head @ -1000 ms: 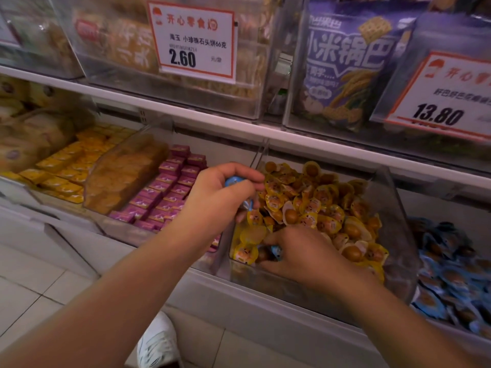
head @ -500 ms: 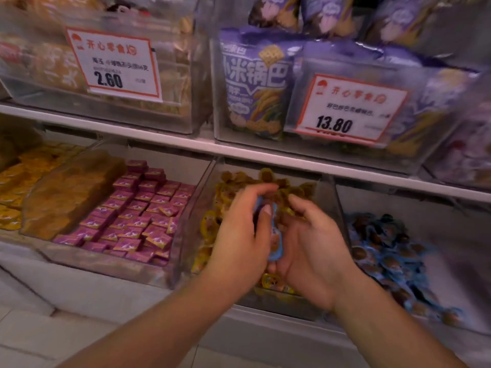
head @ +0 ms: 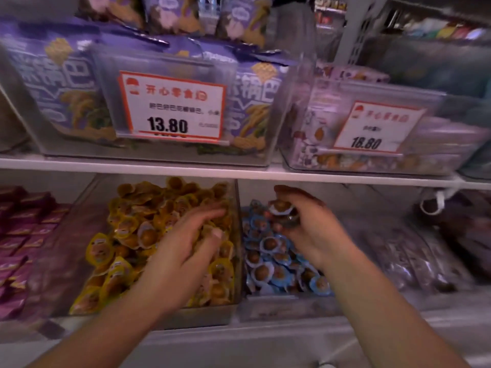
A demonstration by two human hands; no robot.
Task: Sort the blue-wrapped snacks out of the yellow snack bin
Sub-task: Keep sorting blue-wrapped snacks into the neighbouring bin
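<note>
Below a white shelf board (head: 239, 174), clear plastic bins stood side by side. Yellow snack bin (head: 233, 309): glossy round yellow packs, heaped; left hand (head: 183, 256) over them, fingers spread loosely, holding nothing. Neighbouring bin (head: 281, 306): blue-wrapped snacks (head: 268, 245), round, shiny. Right hand (head: 310, 229) above that bin, fingers pinching several blue-wrapped snacks; count unclear through blur. Upper shelf: purple bags (head: 53, 83), price cards (head: 172, 107). Bin edges smeared.

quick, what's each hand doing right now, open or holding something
Left hand: open, fingers loosely extended over the yellow snack bin, holding nothing visible.
Right hand: holds a small snack pack over the blue snack bin.
</note>
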